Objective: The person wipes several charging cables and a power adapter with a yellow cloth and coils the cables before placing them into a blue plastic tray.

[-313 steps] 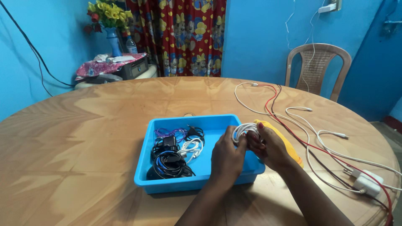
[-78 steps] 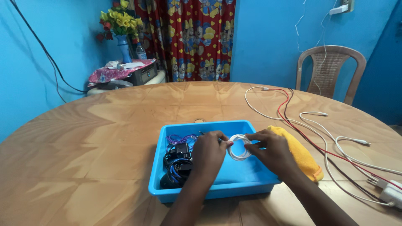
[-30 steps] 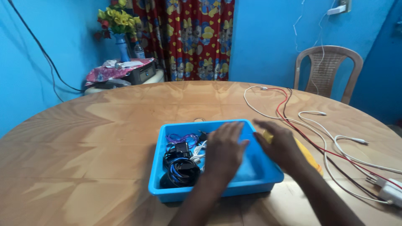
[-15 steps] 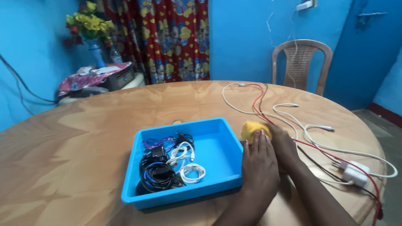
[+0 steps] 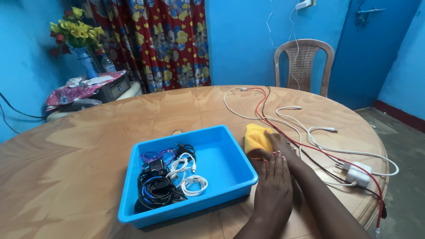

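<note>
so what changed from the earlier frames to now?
The coiled white cable was let go: both hands held it over the blue tray; it now lies inside beside the dark cables. Both hands moved right, out of the tray. The right hand touches the yellow cloth; the left hand rests flat on the table. Loose cables unchanged.

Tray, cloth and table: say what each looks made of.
Tray: looks like moulded plastic, a uniform glossy blue with rounded rim.
Cloth: soft yellow fabric, matte, folding under the right hand; the exact fibre can't be told.
Table: wood or wood veneer, with visible grain and a polished sheen.
</note>
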